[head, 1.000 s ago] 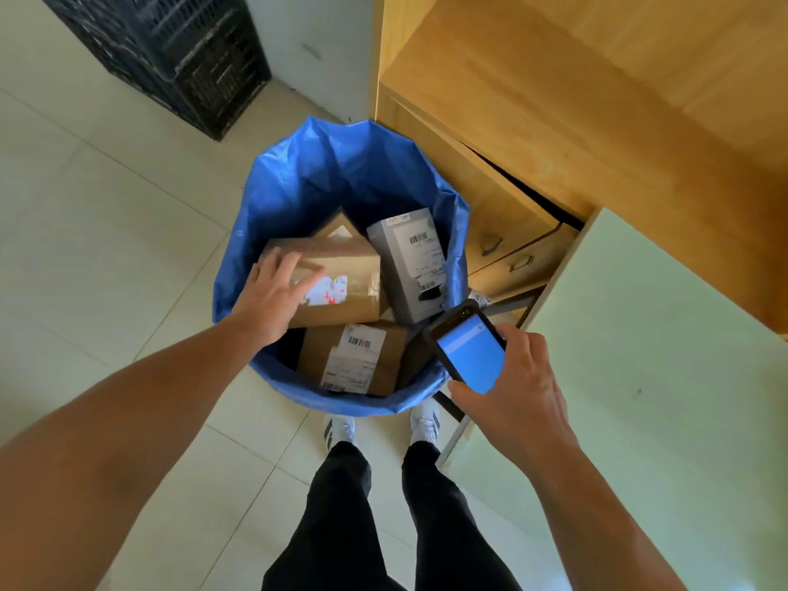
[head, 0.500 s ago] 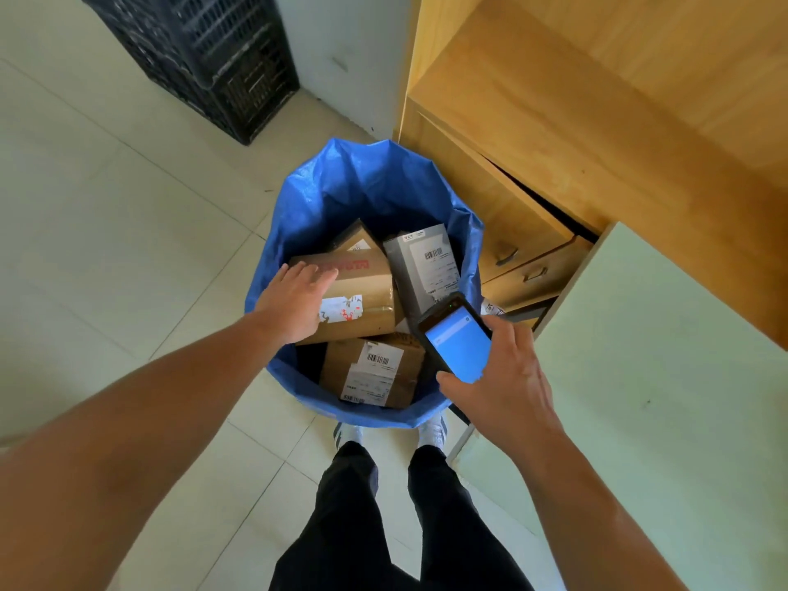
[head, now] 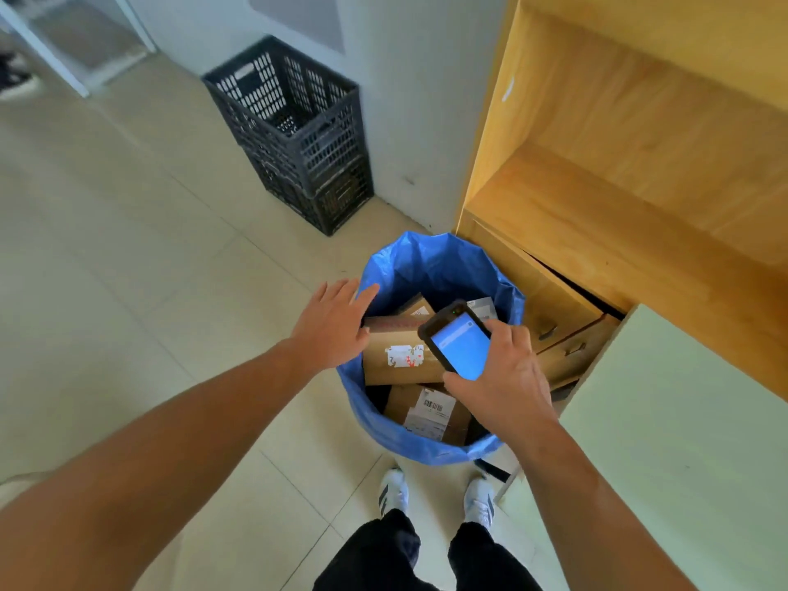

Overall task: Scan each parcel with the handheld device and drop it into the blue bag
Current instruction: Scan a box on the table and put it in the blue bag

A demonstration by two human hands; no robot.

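Head cam: looking down into the bag, own feet at the bottom edge.
Top parcel (head: pixel 396 360): brown box w/ a red-and-white sticker, lying on top of the pile inside the blue bag (head: pixel 430 266).
Other parcels: labelled parcel (head: pixel 426 413) w/ a barcode sits lower, toward the near rim. Grey parcel (head: pixel 484 307) at the far side is mostly hidden behind the device.
Handheld device (head: pixel 460 349): black, blue screen lit and facing up, tilted, held over the bag's right half above the parcels.
Right grip (head: pixel 507 386): fingers + thumb wrapped round the device's lower end, holding it.
Left grip (head: pixel 330 330): flat, fingers straight and spread, nothing in it. It's over the bag's left rim, right by the top parcel's left end; can't tell if it actually touches.
Bag spot: open-mouthed, standing on the tiled floor (head: pixel 128 249), right up against the wooden cabinet (head: pixel 618 185).
Cabinet: drawers (head: pixel 554 317) low down, one ajar, open shelf above.
Counter (head: pixel 682 441): pale green, to the right of the bag.
Crate (head: pixel 298 134): black plastic, against the wall, well apart from the bag.
Feet: white sneakers (head: pixel 394 490), black trousers, just beside the near rim.
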